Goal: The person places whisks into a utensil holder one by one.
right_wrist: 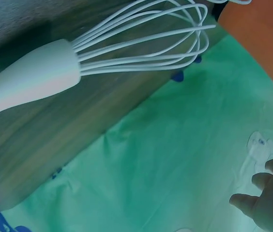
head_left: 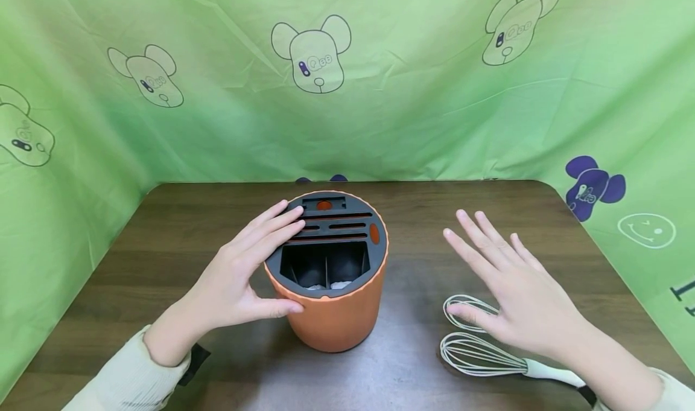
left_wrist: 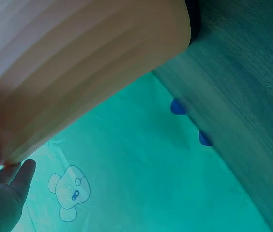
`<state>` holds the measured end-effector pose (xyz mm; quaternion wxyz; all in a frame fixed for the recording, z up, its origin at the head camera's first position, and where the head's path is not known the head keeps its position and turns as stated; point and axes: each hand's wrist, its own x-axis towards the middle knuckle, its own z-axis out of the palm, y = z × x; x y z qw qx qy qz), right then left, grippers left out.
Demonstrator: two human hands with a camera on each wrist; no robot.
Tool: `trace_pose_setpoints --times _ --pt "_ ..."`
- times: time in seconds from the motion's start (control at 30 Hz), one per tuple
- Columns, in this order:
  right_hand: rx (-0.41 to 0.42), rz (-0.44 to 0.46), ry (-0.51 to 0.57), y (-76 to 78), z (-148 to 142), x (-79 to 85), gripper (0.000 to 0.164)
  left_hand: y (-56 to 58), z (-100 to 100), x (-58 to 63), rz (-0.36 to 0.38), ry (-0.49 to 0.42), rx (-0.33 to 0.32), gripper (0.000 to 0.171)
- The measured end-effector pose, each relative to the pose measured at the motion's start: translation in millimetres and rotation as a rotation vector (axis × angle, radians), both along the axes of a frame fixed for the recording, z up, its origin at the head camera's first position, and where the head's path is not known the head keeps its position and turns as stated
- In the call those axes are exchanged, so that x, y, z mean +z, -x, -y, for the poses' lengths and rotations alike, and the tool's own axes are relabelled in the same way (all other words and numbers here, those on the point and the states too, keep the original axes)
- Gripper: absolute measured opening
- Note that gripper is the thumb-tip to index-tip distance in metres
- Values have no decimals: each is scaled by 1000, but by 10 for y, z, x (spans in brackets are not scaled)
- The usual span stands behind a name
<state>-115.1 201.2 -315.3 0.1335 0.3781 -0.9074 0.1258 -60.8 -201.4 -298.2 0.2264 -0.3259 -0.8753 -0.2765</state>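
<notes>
A ribbed orange utensil holder (head_left: pixel 339 320) with a dark slotted insert (head_left: pixel 342 223) stands upright left of the table's middle. My left hand (head_left: pixel 247 260) grips its left side at the rim, thumb in front and fingers reaching over the top edge. In the left wrist view the holder's wall (left_wrist: pixel 88 63) slants across, with fingertips at its lower end. Over the right side my right hand (head_left: pixel 521 296) hovers with spread fingers and nothing in it. Under that hand lies a pale-handled whisk (head_left: pixel 480 355); a second whisk (head_left: pixel 456 308) behind it is partly hidden by the hand.
The brown wooden table (head_left: pixel 206 242) has rounded far corners. A green cloth (head_left: pixel 228 121) printed with cartoon mouse heads hangs behind it and along both sides. Pale pieces (head_left: pixel 341 285) show down in the insert's large compartments.
</notes>
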Motion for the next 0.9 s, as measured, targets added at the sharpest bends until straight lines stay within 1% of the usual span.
trace_pose_setpoints --times 0.2,0.37,0.47,0.67,0.9 --pt "-39 14 18 0 -116 -33 100 -7 3 -16 -12 -6 2 92" --pt "-79 36 44 -7 -248 -96 104 6 -8 -22 -35 -19 -14 91" --pt "-99 49 55 -19 -333 -144 105 13 -11 -17 -35 -18 -18 91" --pt "-105 62 51 -2 -447 -208 105 10 8 -13 -35 -12 -2 91" --pt "-88 105 77 32 -591 -322 104 23 5 -18 -45 -11 -8 91"
